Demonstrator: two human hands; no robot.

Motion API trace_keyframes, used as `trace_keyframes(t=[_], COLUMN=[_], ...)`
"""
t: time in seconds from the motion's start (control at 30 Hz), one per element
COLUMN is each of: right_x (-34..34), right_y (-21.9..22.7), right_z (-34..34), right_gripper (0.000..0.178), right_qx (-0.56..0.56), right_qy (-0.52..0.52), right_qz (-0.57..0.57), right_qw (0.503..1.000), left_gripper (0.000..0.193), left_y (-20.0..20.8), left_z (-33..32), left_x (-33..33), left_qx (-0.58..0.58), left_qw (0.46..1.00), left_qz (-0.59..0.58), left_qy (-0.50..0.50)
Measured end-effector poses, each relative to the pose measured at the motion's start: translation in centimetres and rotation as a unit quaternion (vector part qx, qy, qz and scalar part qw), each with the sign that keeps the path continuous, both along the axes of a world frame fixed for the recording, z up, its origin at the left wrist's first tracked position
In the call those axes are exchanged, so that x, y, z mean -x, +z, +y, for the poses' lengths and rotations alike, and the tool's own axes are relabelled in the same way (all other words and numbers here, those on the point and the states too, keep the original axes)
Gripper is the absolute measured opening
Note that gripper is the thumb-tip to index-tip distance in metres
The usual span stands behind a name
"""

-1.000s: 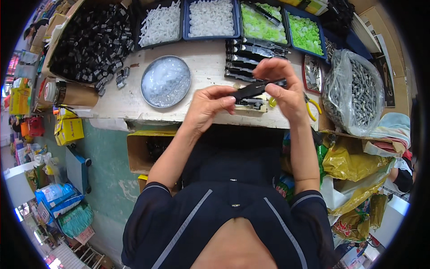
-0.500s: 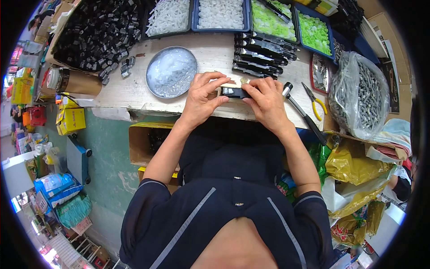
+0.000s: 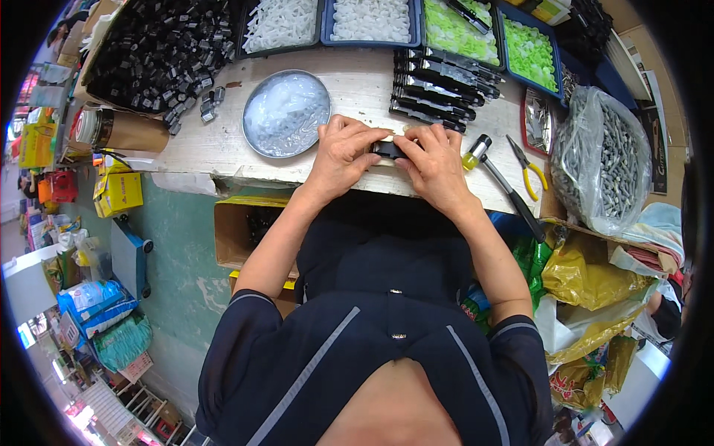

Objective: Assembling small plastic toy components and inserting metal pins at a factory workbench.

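Near the table's front edge, my left hand [image 3: 344, 154] and my right hand [image 3: 436, 160] pinch a small glossy black plastic part [image 3: 387, 150] from its two ends. Fingers cover both ends of the part, so its full shape is hidden. Just right of my right hand lies a hammer [image 3: 512, 195] with a black handle and a yellow end on its head. Pliers [image 3: 532, 172] with yellow grips rest beyond it. Behind my right hand is a stack of long black plastic parts [image 3: 439, 85]. To the left of my hands sits a round metal tray [image 3: 249, 141] holding clear plastic film and pale pieces.
Blue and black bins of white pieces [image 3: 370, 21] and green pieces [image 3: 529, 56] line the back. A heap of black parts [image 3: 160, 56] fills the back left. At right stands a clear bag of grey metal pieces [image 3: 610, 160]. A brown jar [image 3: 134, 134] stands at left.
Both hands have drawn closer together around the black part, which shows less now. The hammer's yellow end has come into sight beside my right hand. The view has shifted slightly.
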State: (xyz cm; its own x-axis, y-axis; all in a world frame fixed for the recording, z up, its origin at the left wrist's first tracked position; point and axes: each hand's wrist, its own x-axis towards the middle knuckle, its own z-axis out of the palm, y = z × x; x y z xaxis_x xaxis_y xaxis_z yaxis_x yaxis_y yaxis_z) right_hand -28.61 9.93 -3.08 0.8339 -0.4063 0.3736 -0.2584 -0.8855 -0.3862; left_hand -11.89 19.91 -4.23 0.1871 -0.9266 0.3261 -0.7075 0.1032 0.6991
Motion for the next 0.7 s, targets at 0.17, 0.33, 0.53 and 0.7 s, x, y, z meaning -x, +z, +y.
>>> trace_keyframes(t=[0.17,0.33,0.53,0.7], right_x=[0.4,4.6,11.0,10.9], right_y=[0.4,1.3,0.3,-0.3], right_z=[-0.2,-2.0,-3.0,-2.7], right_gripper=[0.034,0.029,0.026,0.020], right_qx=[-0.002,-0.008,0.069,-0.041], right_qy=[-0.003,-0.103,-0.209,-0.174], right_qz=[0.006,-0.054,0.149,0.043], right_qw=[1.000,0.993,0.964,0.983], left_gripper=[0.038,0.042,0.050,0.058], left_y=[0.2,1.7,1.9,2.9], left_z=[-0.1,0.0,-1.0,-1.5], left_x=[-0.2,-0.1,1.2,1.2], left_qx=[-0.015,-0.028,-0.034,-0.079], left_qw=[0.998,0.995,0.962,0.949], left_qz=[-0.047,-0.087,-0.240,-0.268], left_qy=[-0.024,-0.043,-0.128,-0.145])
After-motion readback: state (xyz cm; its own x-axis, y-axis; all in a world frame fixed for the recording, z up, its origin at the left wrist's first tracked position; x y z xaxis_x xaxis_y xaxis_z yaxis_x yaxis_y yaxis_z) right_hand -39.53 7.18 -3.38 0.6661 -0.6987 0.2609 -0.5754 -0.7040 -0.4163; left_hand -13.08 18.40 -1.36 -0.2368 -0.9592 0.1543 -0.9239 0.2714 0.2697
